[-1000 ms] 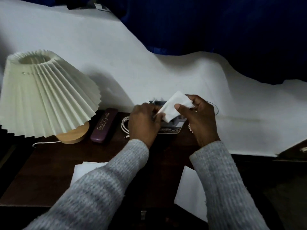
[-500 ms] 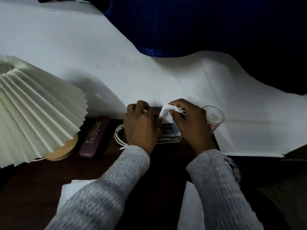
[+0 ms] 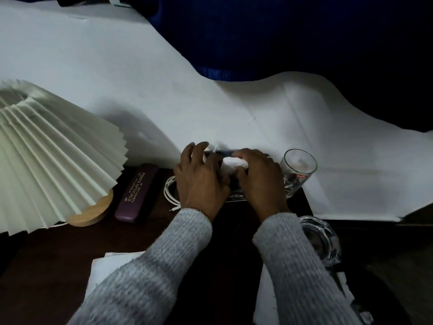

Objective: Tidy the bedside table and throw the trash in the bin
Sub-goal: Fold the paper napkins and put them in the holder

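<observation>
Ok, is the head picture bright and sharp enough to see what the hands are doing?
Head view: dim overall, the table almost black; the lamp shade throws a soft shadow on the white sheet behind it; left hand and right hand are slightly blurred around the tissue, so the left's grip is hard to read; wide-angle bending at the edges.

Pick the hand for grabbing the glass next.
Likely right: the right hand lies next to the glass, while the left hand sits beyond the white tissue, nearer the purple case.
</observation>
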